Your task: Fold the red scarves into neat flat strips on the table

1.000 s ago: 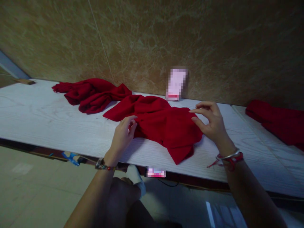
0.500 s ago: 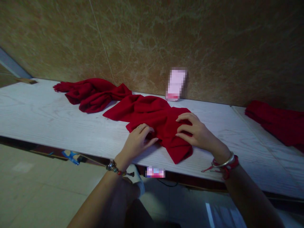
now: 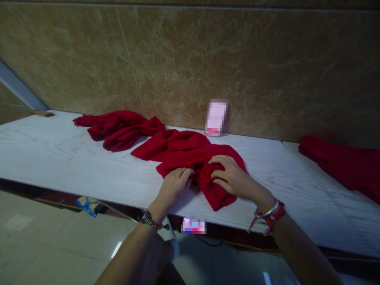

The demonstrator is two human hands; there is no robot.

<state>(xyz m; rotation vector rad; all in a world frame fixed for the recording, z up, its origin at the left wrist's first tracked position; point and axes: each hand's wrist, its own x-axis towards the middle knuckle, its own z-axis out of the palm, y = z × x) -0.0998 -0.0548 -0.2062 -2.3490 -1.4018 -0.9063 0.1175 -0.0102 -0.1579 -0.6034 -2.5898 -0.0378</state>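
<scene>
A crumpled red cloth (image 3: 184, 152) lies on the white wood-grain tabletop (image 3: 124, 178), its kind not clear from its folds. My left hand (image 3: 175, 184) is closed in a pinch at the near edge of this cloth, thumb against the fingers. On the cloth's right part, my right hand (image 3: 228, 178) curls its fingers into bunched folds; its thumb is partly hidden. Folds hide the fingertips of both hands in places. Left of this cloth, a second red cloth (image 3: 118, 128) with a fringed end lies in a loose heap.
More red fabric (image 3: 341, 162) lies at the right end of the table. A blurred pink object (image 3: 216, 118) leans on the brown marbled wall (image 3: 166, 63) behind. Below the front edge are a blue-and-yellow item (image 3: 88, 206) and a blurred screen-like object (image 3: 193, 225).
My right hand has moved slightly left, bunching the cloth's right part under its fingers. My left hand has drawn its thumb and fingers together. The view has tilted up a little.
</scene>
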